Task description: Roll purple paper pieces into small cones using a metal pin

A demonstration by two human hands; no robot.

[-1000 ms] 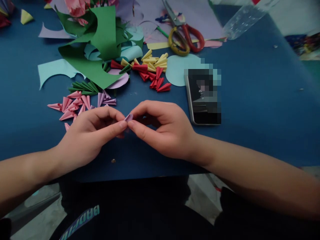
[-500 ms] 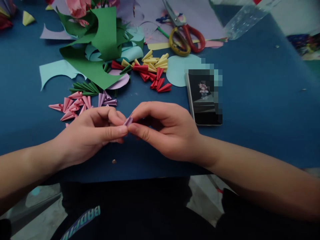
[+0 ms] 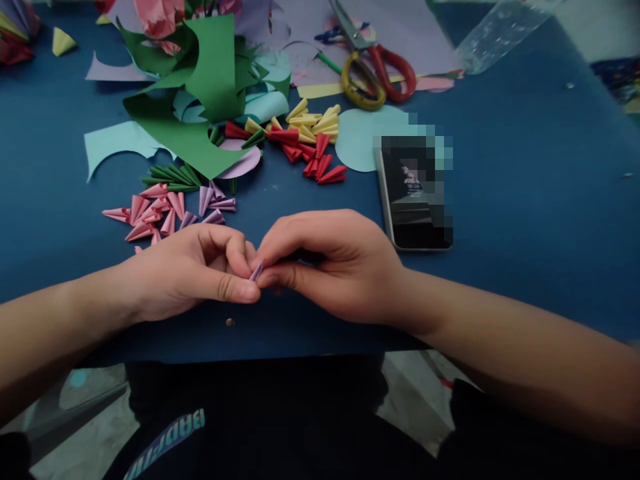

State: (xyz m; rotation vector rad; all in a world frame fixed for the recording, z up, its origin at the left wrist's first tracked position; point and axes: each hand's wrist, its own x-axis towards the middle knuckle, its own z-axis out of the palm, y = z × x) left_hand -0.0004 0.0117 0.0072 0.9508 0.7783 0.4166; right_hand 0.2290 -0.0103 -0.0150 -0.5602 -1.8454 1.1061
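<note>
Small lilac paper piece (image 3: 257, 271) sits at frame centre, low over the near edge of the blue tabletop (image 3: 525, 200); only a narrow sliver of it shows between the fingertips. Left hand (image 3: 193, 273) pinches it from 9 o'clock, thumb flat along the underside, index finger curled over the top. Right hand (image 3: 330, 263) pinches the same piece from 3 o'clock, thumb and index tips pressed together on it, other fingers curled in. The two hands touch at the fingertips.

At 10 o'clock of the hands, just beside the left knuckles: pink folded points (image 3: 145, 213) in a loose heap, lilac folded points (image 3: 213, 203) next to them. Farther at 11 o'clock: green folded points (image 3: 170, 176), then green paper scraps (image 3: 200, 80) piled on pale blue offcuts (image 3: 117, 140). At 12 o'clock: red folded points (image 3: 313, 160) and yellow folded points (image 3: 313, 120), touching each other. At 1 o'clock: pale blue paper disc (image 3: 363, 130), with a phone (image 3: 415, 200) lying partly over its edge, screen blurred. Well beyond, at 1 o'clock: scissors (image 3: 373, 70) with one yellow and one red handle loop, resting on lilac paper sheets (image 3: 400, 33).
</note>
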